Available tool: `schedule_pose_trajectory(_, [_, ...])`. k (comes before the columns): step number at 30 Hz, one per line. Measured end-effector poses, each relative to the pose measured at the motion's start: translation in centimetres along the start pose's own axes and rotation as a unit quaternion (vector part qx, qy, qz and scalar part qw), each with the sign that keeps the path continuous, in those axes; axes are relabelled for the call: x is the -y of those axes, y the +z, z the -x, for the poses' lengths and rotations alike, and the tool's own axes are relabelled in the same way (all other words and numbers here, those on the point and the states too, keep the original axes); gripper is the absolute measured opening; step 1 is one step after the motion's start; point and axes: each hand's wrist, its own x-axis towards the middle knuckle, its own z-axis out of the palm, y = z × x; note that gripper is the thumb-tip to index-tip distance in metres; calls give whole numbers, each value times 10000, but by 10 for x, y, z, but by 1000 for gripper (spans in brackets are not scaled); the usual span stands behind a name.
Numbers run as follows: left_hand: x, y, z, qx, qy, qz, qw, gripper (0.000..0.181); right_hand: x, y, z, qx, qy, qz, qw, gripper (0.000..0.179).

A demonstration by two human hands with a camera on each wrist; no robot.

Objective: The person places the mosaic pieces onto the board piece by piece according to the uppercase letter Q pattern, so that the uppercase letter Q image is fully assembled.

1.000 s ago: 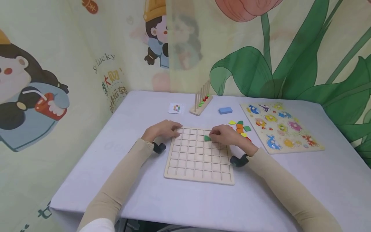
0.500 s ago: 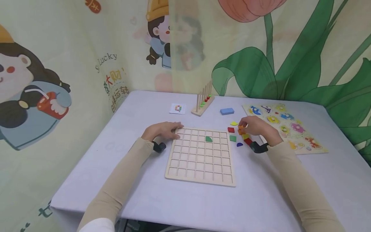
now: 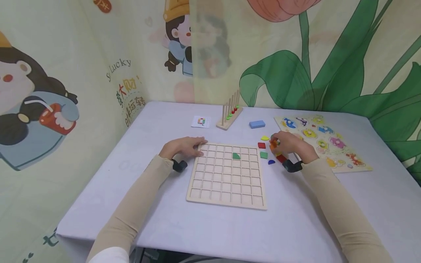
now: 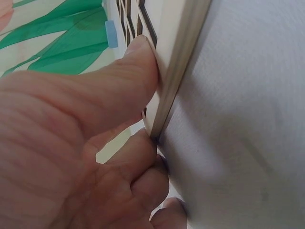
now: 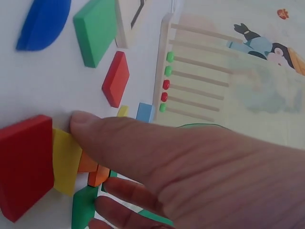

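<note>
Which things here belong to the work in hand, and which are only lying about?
Likely involved:
wooden grid board, gripped by the left hand
green piece on it
loose coloured pieces at the right hand
picture card, perhaps a pattern

Likely just lying about:
blue block
peg stand
picture puzzle

Wearing long plain beige sleeves, kinda wrinkled: left sleeve (image 3: 131, 204) off left side of wooden grid board (image 3: 227, 186), right sleeve (image 3: 338, 208) off right side of it. Also got white cloth (image 3: 110, 255) at near end of left sleeve, well nearer than board. Rocking chunky black wrist gear too: left wrist piece (image 3: 179, 166) just left of board, right wrist piece (image 3: 291, 166) right of it. Showing bare left hand (image 3: 182, 147) by board's far-left corner, bare right hand (image 3: 286, 141) past its right edge, skin creased round thumbs.
</note>
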Motion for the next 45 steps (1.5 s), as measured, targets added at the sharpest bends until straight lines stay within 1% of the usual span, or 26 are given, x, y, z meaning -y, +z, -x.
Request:
schedule_pose_trajectory(9, [-1,0,1,-9,-25,79,10000,63,4,-1,-3,173,68,-189,9996,41])
schedule_pose_trajectory(12, [0,0,0,-3,-29,89,10000,63,4,-1,-3,157,79,-140,9997,42])
schedule_pose_trajectory(18, [1,1,-2,-6,-42,67,10000,63,0,1,-6,63,227,-74,9997,49])
schedule_pose_trajectory(24, [1,1,-1,5,-100,47,9999,63,-4,7,-11,-53,243,-107,9996,42])
schedule_pose_trajectory(30, [-1,0,-1,9,-121,36,9999,62,0,11,-13,-198,511,-240,9982,35])
schedule_pose_trajectory(33, [-1,1,-1,26,-147,42,9999,62,1,10,-12,-226,553,-303,9978,32])
schedule_pose_trajectory(35, [-1,1,-1,33,-154,57,9999,62,2,9,-11,-262,505,-324,9979,29])
schedule_pose_trajectory(41, [1,2,-2,22,-161,89,9998,62,10,4,-7,-447,27,-339,9984,20])
schedule_pose_trajectory(45, [2,1,-3,29,-122,58,9999,62,19,0,-3,-609,-178,-345,9974,20])
